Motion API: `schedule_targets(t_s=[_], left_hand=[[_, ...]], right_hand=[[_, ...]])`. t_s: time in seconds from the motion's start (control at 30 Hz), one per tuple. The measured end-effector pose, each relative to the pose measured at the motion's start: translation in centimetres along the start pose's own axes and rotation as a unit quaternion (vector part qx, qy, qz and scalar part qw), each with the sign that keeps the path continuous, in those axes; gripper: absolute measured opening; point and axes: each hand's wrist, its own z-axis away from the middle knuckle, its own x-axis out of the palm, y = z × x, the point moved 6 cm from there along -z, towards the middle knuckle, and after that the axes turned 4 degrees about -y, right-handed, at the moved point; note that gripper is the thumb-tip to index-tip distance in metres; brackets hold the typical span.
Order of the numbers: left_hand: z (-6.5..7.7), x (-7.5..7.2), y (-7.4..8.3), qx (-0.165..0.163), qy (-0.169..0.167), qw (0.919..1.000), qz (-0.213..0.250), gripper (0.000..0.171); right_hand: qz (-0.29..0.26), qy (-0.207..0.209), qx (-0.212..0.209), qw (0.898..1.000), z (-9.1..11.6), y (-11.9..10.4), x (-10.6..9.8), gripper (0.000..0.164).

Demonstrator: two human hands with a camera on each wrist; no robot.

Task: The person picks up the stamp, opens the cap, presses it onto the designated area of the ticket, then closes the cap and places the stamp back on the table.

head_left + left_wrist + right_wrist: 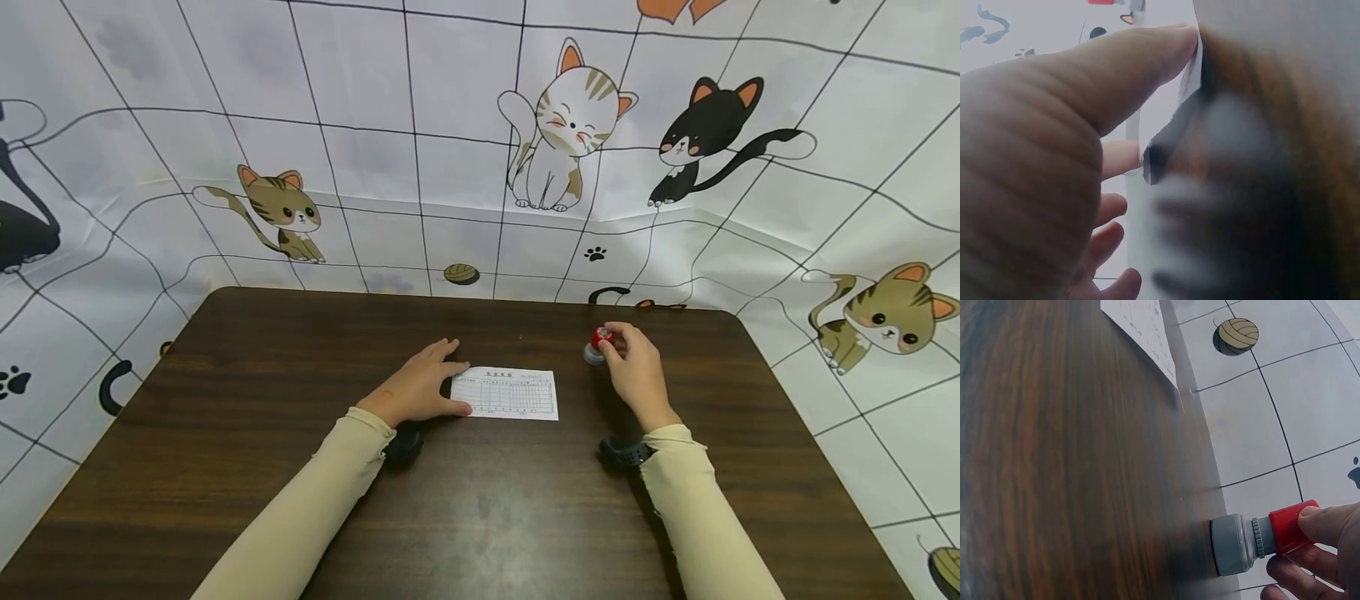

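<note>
A white printed receipt slip point(510, 398) with a ruled grid lies flat on the dark wooden table. At its left edge is my left hand point(415, 388), fingers spread and thumb and a finger touching the paper. In the left wrist view the straight thumb point(1147, 59) rests along the slip's edge. Right of the slip, my right hand point(637, 379) pinches the red top of a grey stamp point(594, 355) between thumb and fingers. The right wrist view shows the stamp point(1230, 544) upright, its wide grey base at the tabletop. The stamp's underside is hidden.
The brown table point(487, 517) ends at a back edge just beyond the stamp. Behind it hangs a white sheet point(450, 100) with cats and grid lines. Dark bands point(628, 452) circle both wrists.
</note>
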Motion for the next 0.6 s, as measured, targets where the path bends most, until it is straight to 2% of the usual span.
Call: schedule_targets(t_s=[0.23, 0.43, 0.6], left_hand=[[-0.6, -0.1, 0.0, -0.005, 0.004, 0.9999, -0.009, 0.083], [-0.3, -0.3, 0.4, -0.002, 0.005, 0.9995, -0.031, 0.083], [0.4, -1.4, 0.6, -0.004, 0.034, 0.9992, -0.018, 0.081]], right_hand=[[0.002, 0.003, 0.002, 1.000, 0.1, 0.6, -0.3, 0.033], [0.005, 0.004, -0.002, 1.000, 0.0, 0.8, -0.3, 0.038], [0.008, 0.006, -0.002, 1.000, -0.1, 0.7, -0.7, 0.041]])
